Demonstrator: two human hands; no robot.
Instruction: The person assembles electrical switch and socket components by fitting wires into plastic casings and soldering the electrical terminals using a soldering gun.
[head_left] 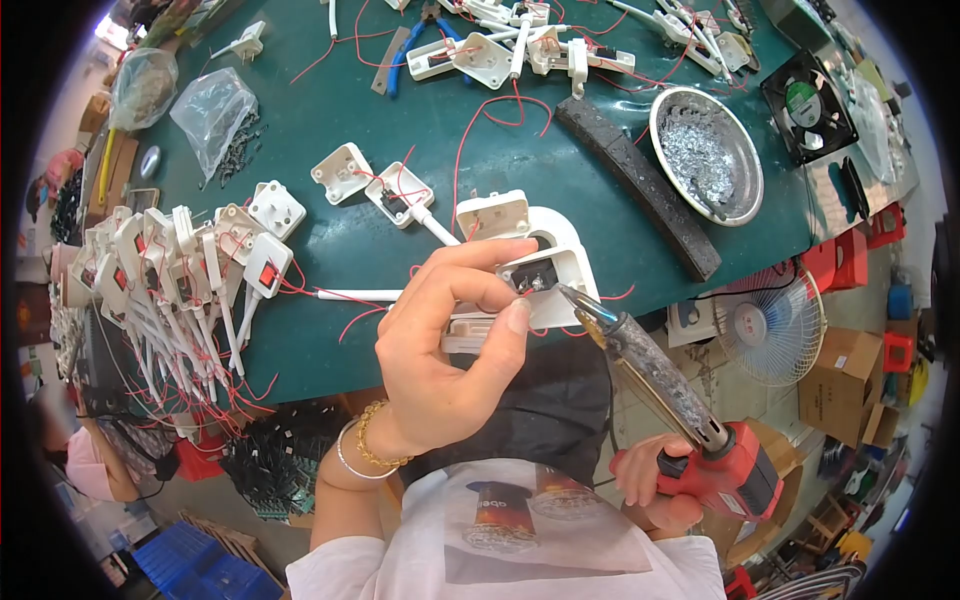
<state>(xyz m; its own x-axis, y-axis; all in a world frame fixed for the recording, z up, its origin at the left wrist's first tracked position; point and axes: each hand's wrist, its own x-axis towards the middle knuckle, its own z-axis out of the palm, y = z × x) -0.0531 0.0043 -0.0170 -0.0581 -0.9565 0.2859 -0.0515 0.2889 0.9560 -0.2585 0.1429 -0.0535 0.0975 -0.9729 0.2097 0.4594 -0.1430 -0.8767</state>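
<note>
My left hand is pinched at the front of a white plastic housing. Thumb and forefinger close on the end of a thin red wire beside a black switch with metal contacts inside the housing. My right hand grips the red handle of a soldering gun. Its tip points up and left, close to the switch contacts; whether it touches them I cannot tell. Just behind my left fingers stands another open white shell.
A dark bar lies beside a metal bowl of silvery scraps. Wired white housings are heaped at the left. Blue-handled pliers and more white parts lie at the back. A small black fan stands far right.
</note>
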